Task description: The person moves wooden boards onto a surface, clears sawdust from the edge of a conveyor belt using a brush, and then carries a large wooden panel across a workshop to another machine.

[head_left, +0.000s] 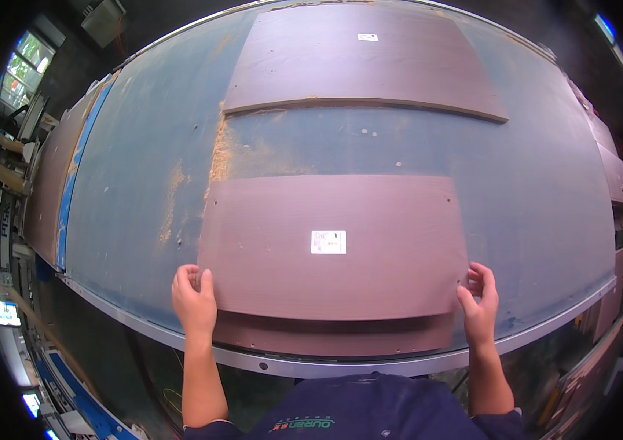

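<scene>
A flat brownish-pink wooden panel with a white label lies level in front of me, over a second panel whose near strip shows below its front edge. My left hand is at the panel's left edge near the front corner, thumb on top and fingers curled outside the edge. At the right edge, my right hand has its thumb against the side and its fingers bent. The undersides of the fingers are hidden. Small dark holes mark the upper panel near its corners.
Another labelled panel lies farther back on the large blue-grey table. Sawdust is strewn left of the panels. A metal rail borders the near side. Stacked boards stand at the right, and a blue-edged surface adjoins the left.
</scene>
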Motion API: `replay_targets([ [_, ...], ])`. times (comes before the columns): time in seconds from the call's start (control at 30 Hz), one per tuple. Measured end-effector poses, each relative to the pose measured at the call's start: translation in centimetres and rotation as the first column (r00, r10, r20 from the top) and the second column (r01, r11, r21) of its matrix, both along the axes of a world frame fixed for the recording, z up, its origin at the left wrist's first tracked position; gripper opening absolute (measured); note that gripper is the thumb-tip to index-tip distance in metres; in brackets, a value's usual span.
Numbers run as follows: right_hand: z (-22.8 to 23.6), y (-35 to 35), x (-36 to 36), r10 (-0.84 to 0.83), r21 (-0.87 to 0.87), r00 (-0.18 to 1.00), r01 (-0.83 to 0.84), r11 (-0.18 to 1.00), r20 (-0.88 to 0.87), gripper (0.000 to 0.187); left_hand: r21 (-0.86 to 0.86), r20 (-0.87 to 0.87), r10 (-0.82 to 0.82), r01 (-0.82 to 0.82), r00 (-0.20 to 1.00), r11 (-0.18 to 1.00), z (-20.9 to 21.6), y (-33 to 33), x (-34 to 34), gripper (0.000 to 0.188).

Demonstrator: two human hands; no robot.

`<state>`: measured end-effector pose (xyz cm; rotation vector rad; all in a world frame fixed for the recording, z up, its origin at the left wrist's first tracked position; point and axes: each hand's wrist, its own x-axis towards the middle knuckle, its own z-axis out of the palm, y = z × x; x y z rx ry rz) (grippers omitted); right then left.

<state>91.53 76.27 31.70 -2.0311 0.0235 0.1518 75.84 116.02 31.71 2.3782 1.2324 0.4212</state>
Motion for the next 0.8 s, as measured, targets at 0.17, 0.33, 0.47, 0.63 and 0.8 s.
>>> replay_targets([
  [0.17,-0.5,-0.8,-5.1,-0.071,-0.032,0.995,0.068,0.997,-0.076,0.045,-0.025,-0.050,0.015,-0.017,0.999,1.000,-0.8,-1.3,-5.0,0.026],
  [0.33,-1.6,-1.4,-7.0,-0.018,-0.191,1.000,0.017,0.981,-0.006,0.047,-0.111,-0.153,-0.006,-0.011,0.988,0.994,0.0,-0.5,-5.9,0.036],
  [0.47,-1.7,-2.1,-5.9,-0.092,0.140,0.983,0.114,0.984,-0.159,0.049,-0.165,-0.101,-0.229,0.210,0.968,0.964,-3.0,-0.1,-3.2,0.049],
  [0.63,-2.5,0.4,-7.4,-0.020,-0.454,0.999,0.035,0.890,0.036,0.062,-0.207,-0.335,-0.244,0.182,0.910,0.961,1.1,0.4,-5.3,0.069],
  [0.8,-3.2,1.4,-9.1,-0.045,-0.189,0.996,0.029,0.982,-0.081,0.061,-0.162,-0.355,-0.220,0.172,0.908,0.972,3.7,-0.2,-7.7,0.065],
])
